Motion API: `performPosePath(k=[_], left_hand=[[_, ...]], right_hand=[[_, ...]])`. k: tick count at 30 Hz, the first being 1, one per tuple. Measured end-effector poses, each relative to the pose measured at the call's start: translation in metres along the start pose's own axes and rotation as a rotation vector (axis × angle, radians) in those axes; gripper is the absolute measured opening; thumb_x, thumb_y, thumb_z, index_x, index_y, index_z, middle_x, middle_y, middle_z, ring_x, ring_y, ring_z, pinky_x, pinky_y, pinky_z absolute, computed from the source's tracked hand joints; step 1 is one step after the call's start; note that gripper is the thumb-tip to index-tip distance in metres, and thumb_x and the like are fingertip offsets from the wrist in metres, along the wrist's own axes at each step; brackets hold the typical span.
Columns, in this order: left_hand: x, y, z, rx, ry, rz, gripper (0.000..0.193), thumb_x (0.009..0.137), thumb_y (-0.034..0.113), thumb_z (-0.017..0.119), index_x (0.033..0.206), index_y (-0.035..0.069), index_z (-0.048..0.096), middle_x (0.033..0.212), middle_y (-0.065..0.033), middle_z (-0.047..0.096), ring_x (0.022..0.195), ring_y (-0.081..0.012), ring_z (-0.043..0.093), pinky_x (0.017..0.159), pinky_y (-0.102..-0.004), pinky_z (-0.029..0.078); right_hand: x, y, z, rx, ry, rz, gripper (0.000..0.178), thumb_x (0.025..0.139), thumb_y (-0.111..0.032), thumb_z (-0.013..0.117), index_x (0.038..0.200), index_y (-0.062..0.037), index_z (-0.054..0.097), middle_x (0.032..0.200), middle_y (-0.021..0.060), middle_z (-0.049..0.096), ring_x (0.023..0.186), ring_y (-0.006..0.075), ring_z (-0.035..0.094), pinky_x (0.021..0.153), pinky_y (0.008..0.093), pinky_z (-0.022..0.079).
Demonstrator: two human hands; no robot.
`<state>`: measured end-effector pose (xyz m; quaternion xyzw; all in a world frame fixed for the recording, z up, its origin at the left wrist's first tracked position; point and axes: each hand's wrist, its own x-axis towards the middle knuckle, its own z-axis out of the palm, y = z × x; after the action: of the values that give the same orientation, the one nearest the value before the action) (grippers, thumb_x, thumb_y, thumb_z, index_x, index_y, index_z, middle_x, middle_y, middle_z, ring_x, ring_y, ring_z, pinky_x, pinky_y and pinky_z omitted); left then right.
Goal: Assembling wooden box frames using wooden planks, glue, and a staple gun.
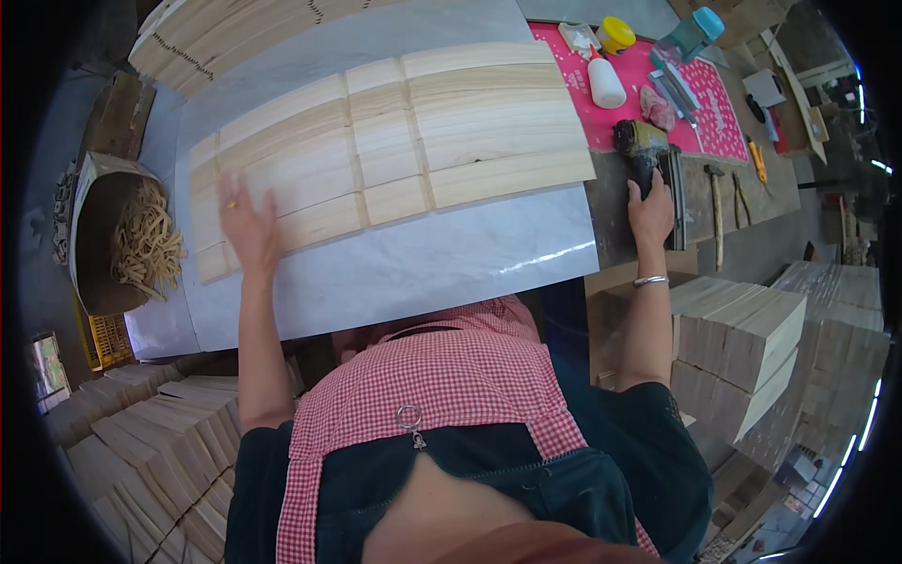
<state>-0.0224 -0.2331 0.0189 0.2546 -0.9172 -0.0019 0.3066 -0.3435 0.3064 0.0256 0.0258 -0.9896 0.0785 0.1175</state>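
Pale wooden boards (pixel 489 122) lie side by side on the table, with narrow grooves running across them. My left hand (pixel 249 226) is over the left end of these boards, fingers spread and slightly blurred, holding nothing. Whether it touches the wood I cannot tell. At the right end of the table, my right hand (pixel 650 209) is wrapped round the dark handle of a nail gun (pixel 643 141) with a yellowish body. The tool is just beyond the boards' right edge. My fingers partly hide its handle.
Left of the table, an open box (pixel 99 188) holds thin tan strips (pixel 150 240). More boards (pixel 216 38) are stacked at the far left. A white glue bottle (pixel 606 83), a blue-lidded bottle (pixel 691 38), a hammer (pixel 717 216) and pliers (pixel 741 199) lie to the right.
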Motion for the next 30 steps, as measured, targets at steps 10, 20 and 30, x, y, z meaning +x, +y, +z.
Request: performPosePath(k=[10, 20, 30], left_hand=[[0.081, 0.077, 0.089, -0.031, -0.241, 0.121, 0.069, 0.098, 0.047, 0.057, 0.151, 0.006, 0.043, 0.164, -0.0139, 0.032, 0.15, -0.0383, 0.031, 0.116, -0.0592, 0.028], [0.096, 0.103, 0.108, 0.052, -0.381, 0.058, 0.074, 0.098, 0.058, 0.049, 0.154, 0.009, 0.042, 0.164, -0.0083, 0.036, 0.151, -0.0351, 0.031, 0.117, -0.0585, 0.027], [0.093, 0.096, 0.108, 0.06, -0.371, 0.032, 0.072, 0.098, 0.057, 0.05, 0.154, 0.011, 0.043, 0.163, -0.006, 0.038, 0.151, -0.0329, 0.031, 0.119, -0.0582, 0.026]], right_hand=[[0.068, -0.022, 0.018, 0.175, 0.439, -0.147, 0.051, 0.092, -0.035, 0.068, 0.129, -0.0016, 0.062, 0.109, 0.0202, 0.067, 0.094, 0.0386, 0.065, 0.085, 0.047, 0.053], [0.134, -0.112, 0.07, 0.281, 0.105, 0.04, 0.059, 0.083, -0.041, 0.078, 0.122, -0.0002, 0.06, 0.115, 0.0237, 0.064, 0.099, 0.0405, 0.063, 0.091, 0.0455, 0.052], [0.15, -0.098, 0.023, 1.148, 0.545, 0.053, 0.063, 0.088, -0.049, 0.075, 0.119, 0.0036, 0.059, 0.109, 0.0203, 0.066, 0.091, 0.0275, 0.068, 0.07, 0.0348, 0.058]])
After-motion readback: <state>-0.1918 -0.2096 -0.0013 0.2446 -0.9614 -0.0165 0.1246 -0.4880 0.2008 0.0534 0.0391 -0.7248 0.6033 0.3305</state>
